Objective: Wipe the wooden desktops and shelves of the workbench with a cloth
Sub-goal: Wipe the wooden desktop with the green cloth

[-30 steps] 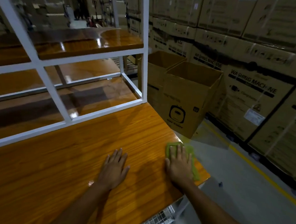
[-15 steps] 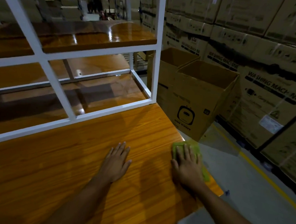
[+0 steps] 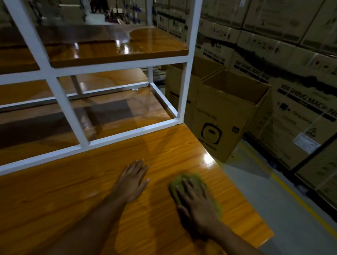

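Head view looks down on the desktop [image 3: 70, 210], a glossy orange-brown wooden top. The right hand [image 3: 197, 206] lies palm down on a green cloth [image 3: 191, 177], fingers straight and slightly spread, pressing it flat against the wood; the hand and cloth are somewhat blurred. The cloth sits near the desktop's right edge, toward its front right corner, and shows mostly past the fingertips and along the hand's outer side. The left hand [image 3: 131, 182] rests flat on the bare desktop just left of the cloth, fingers straight and close together, holding nothing.

At the back of the desktop stands a white frame [image 3: 111, 137]. It carries an upper shelf [image 3: 119, 47] of the same shiny wood, and lower wooden surfaces show behind its bars. Off the desktop's right edge, on the grey floor [image 3: 305, 234], two open boxes [image 3: 229, 115] stand side by side. Beyond them rises a wall of stacked cartons [image 3: 307, 108] printed with "WASHING MACHINE". A yellow line [image 3: 290, 192] runs along the floor beside those cartons.
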### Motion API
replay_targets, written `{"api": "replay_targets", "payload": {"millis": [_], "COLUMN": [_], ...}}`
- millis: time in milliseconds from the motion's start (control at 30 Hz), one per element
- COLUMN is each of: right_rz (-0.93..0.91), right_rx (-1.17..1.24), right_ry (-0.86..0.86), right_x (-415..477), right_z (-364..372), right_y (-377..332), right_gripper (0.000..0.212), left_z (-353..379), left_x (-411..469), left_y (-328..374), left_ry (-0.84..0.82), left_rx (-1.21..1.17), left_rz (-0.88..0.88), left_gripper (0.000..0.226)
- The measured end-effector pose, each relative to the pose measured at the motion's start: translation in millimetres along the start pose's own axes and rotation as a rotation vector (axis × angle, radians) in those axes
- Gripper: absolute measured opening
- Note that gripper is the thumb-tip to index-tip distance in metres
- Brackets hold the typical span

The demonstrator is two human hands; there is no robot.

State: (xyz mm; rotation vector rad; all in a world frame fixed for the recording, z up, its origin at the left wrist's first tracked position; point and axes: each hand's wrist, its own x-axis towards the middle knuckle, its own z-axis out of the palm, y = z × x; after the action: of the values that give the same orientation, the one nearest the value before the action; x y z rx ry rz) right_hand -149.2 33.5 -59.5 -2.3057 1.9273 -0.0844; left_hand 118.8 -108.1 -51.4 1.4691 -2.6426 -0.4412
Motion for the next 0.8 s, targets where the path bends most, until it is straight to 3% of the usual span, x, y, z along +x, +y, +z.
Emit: {"api": "replay_targets", "payload": {"millis": [133, 200, 267, 367, 533, 600, 733, 800], "right_rz": [0.458, 0.565, 0.551, 0.37, 0.017, 0.062, 0.345, 0.442], "right_rx": [0.019, 0.072, 0.116, 0.094, 0.012, 0.007, 0.016, 0.064], "right_ry": [0.017, 0.036, 0.03, -0.013, -0.051, -0.002, -0.005, -0.012], "right_x": [32.9, 56.4, 79.9, 103.0, 94.4, 93.0, 115.6, 138.7], "right_z": [-10.1, -13.0, -12.3, -6.4, 0.0, -4.2, -19.8, -21.5], "right_y": [31.9, 22.2, 0.1, -39.0, -30.8, -2.4, 40.1, 38.0], "right_gripper": [0.09, 0.09, 0.081, 0.068, 0.079, 0.076, 0.087, 0.075], "left_z": [5.2, 6.6, 5.9, 4.0, 5.6, 4.9, 5.2, 2.4], "left_x": [4.3, 8.9, 12.7, 17.9, 21.9, 23.6, 27.8, 38.1], "left_y": [-8.4, -8.7, -7.0, -5.6, -8.2, -9.9, -10.2, -12.7], "left_ry": [0.064, 0.093, 0.109, 0.108, 0.115, 0.122, 0.113, 0.108], "left_rx": [-0.008, -0.01, -0.008, 0.025, 0.033, 0.042, 0.074, 0.078], "left_rz": [0.003, -0.038, -0.096, -0.15, -0.149, -0.144, -0.144, -0.161], "left_gripper": [0.089, 0.089, 0.088, 0.087, 0.077, 0.076, 0.076, 0.07]}}
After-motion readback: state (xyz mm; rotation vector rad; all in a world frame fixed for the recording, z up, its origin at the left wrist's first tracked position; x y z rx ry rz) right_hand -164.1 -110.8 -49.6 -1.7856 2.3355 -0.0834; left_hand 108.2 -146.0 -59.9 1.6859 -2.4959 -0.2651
